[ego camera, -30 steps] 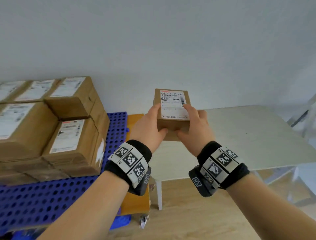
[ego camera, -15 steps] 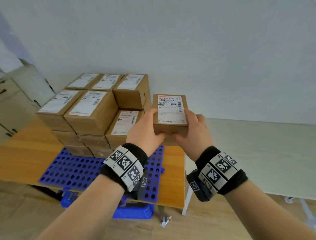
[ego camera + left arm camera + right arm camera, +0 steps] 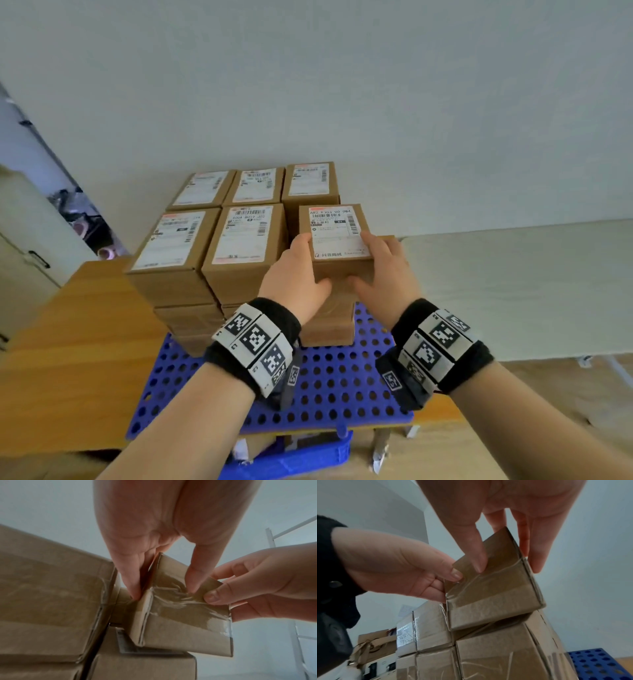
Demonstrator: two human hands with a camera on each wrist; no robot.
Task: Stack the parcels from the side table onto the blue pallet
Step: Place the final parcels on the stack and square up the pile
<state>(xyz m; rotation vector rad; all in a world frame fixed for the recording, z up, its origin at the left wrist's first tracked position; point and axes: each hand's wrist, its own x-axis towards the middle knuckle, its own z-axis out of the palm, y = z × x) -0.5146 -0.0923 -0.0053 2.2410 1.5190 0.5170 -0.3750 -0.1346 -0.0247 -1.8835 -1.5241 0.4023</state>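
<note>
A small brown parcel (image 3: 337, 240) with a white label is held from both sides: my left hand (image 3: 308, 267) grips its left side, my right hand (image 3: 368, 263) its right side, thumbs on the near face. It hangs tilted just above the lower front-right column of the parcel stack (image 3: 239, 246) on the blue pallet (image 3: 325, 383). In the left wrist view the parcel (image 3: 180, 615) has one far corner down on the box beneath. In the right wrist view a gap shows under the parcel (image 3: 493, 588) and above the lower box (image 3: 496, 655).
The pallet lies on a wooden table (image 3: 68, 342). The white side table (image 3: 513, 284) stands to the right, against the grey wall. A blue crate (image 3: 291, 459) sits under the wooden table. The stack's left and back columns are taller than the front-right one.
Both hands have carried the parcel leftward from over the side table to the pallet stack and lowered it onto the front-right column. The view has swung left with them.
</note>
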